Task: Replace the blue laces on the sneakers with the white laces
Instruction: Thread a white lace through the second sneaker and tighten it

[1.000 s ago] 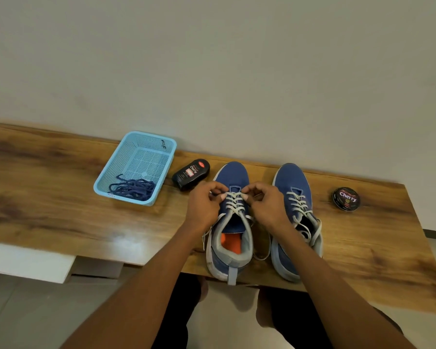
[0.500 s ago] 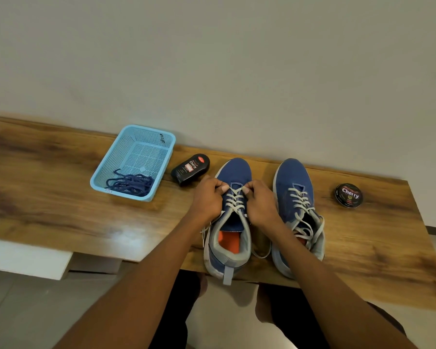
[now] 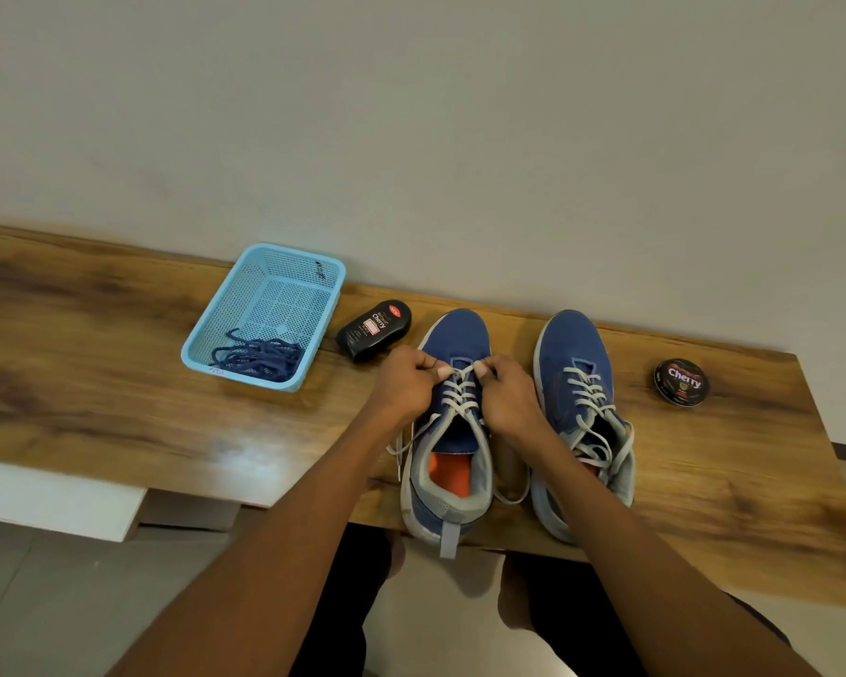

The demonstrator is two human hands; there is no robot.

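Two blue sneakers stand side by side on the wooden table, toes toward the wall. The left sneaker carries a white lace crossed through its eyelets. My left hand and my right hand each pinch that lace at the top crossing, one on either side. Its loose ends trail beside the shoe. The right sneaker is threaded with its own white lace. The blue laces lie bunched in a light blue basket.
A black shoe-polish bottle lies between the basket and the left sneaker. A round black polish tin sits right of the right sneaker. The wooden table ends at a front edge near my knees; a wall rises behind it.
Both hands stay pinched on the left sneaker's white lace near the toe end, with only small finger shifts. The view has tilted slightly.
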